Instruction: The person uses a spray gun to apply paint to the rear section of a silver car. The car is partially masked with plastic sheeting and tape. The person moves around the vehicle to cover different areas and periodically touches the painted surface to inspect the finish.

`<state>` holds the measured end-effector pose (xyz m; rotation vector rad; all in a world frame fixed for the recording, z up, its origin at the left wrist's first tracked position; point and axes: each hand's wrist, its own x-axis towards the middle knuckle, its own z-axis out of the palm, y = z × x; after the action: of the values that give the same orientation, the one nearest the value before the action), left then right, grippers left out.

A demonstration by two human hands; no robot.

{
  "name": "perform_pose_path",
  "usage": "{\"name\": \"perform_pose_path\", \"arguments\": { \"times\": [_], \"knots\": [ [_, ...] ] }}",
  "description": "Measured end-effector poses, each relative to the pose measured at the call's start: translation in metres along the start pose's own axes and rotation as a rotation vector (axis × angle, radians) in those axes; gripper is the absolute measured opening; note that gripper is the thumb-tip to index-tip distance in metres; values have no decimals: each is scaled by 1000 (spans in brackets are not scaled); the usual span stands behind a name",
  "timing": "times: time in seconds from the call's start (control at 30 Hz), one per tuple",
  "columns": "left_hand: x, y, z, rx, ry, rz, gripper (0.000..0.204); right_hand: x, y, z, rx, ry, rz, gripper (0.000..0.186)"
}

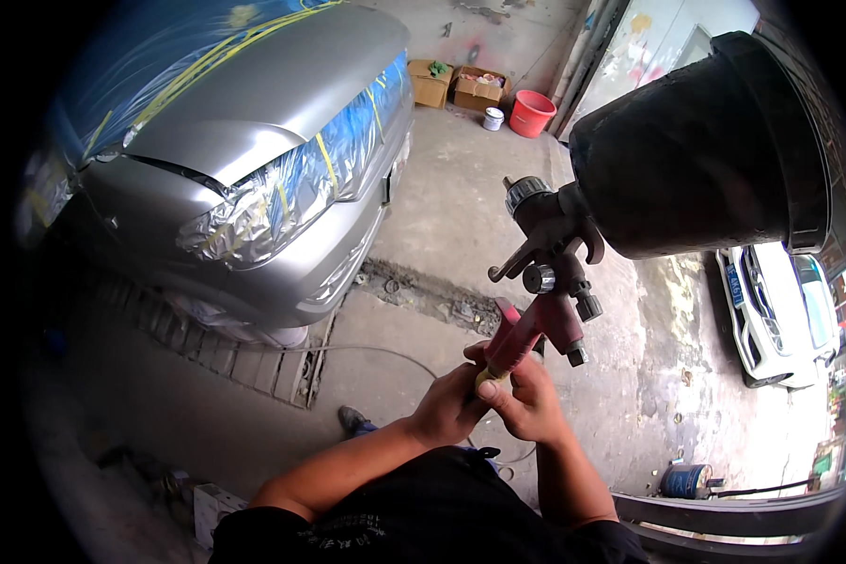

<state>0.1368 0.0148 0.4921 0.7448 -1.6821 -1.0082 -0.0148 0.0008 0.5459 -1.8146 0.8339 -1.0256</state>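
Holding a spray gun (526,334) up in front of the body, both hands meet at the bottom of its red handle. The left hand (446,404) and the right hand (536,409) are side by side, and their fingers (503,399) are curled snugly around the low end of the handle. A big black cup (696,160) sticks out from the gun to the right (it looks so large and near that it hides part of the white door (672,28) behind it).

Over on the left is a silver car (320,56), with blue and shiny plastic (254,221) and yellow tape (327,160) on it. A thin hose (376,351) winds over the gray floor (461,188), which has a broken, bumpy strip (432,299) across it. A metal grate (263,367) lies beside the car.

By the far wall (508,33) are two brown boxes (431,86), a little white can (493,118) and a red bucket (533,114). A white car (771,320) is off to the right. Low down on that side is a blue can (686,481), near a dark rail (705,515).
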Motion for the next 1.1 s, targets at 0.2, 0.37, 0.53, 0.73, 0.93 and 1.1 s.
{"name": "perform_pose_path", "arguments": {
  "times": [0.2, 0.37, 0.53, 0.73, 0.93, 1.1],
  "knots": [
    [3, 0, -2, -7, 19, 66, 42, 4, -3, -6, 3, -76, -28, 38],
    [11, 3, 1, 88, 60, 141, 40, -1, -4, 1, -103, 50, -45, 32],
    [12, 0, 1, 149, 88, 165, 37, -2, -5, 13, -116, 182, -47, 30],
    [14, 4, 2, 117, 80, 126, 35, -5, -3, 13, -119, 211, -14, 29],
    [-4, -10, 6, -12, 18, -47, 15, 4, -13, -4, 358, 120, -5, 91],
    [-9, -10, 4, -42, 10, 3, 18, 20, -11, -26, 697, -107, 47, 66]
  ]
}}
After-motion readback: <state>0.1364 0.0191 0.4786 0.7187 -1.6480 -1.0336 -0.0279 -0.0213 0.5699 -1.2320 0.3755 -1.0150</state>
